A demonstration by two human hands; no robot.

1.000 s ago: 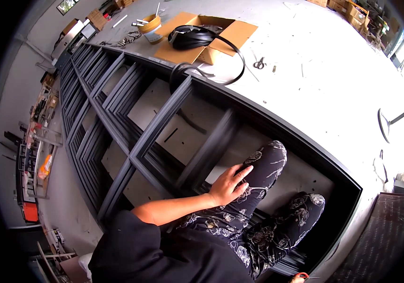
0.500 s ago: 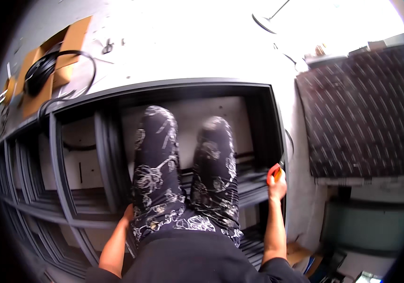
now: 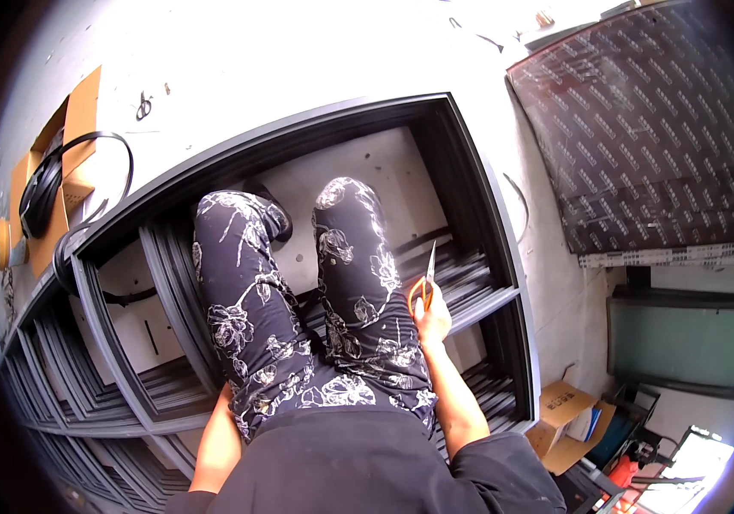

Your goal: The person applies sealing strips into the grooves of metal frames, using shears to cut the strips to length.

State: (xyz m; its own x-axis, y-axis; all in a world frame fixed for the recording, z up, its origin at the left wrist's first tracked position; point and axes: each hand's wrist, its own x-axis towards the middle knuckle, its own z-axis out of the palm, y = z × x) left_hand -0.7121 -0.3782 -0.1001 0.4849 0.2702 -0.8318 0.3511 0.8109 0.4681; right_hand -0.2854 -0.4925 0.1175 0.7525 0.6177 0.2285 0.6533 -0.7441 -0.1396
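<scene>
Scissors (image 3: 419, 295) with orange handles are in my right hand (image 3: 435, 320), their silvery blades pointing up and away beside my right knee. The fingers are closed around the handles. My left hand (image 3: 225, 413) is down at the outer side of my left thigh; the leg hides its fingers. I am among stacked dark grey frames (image 3: 483, 193) divided by crossbars, and my legs in dark flower-patterned trousers stand within one of the openings.
An open cardboard box (image 3: 84, 111) holds a coil of black strip (image 3: 40, 195) at the far left, with a loose end trailing over the frames. Another pair of scissors (image 3: 143, 106) lies on the floor. Brown patterned sheets (image 3: 650, 128) are at the right, a cardboard box (image 3: 566, 411) nearer me.
My right hand has moved left with the scissors, from the frame's right side to beside my right knee. The view has turned, and my legs have shifted left. My left hand stays low.
</scene>
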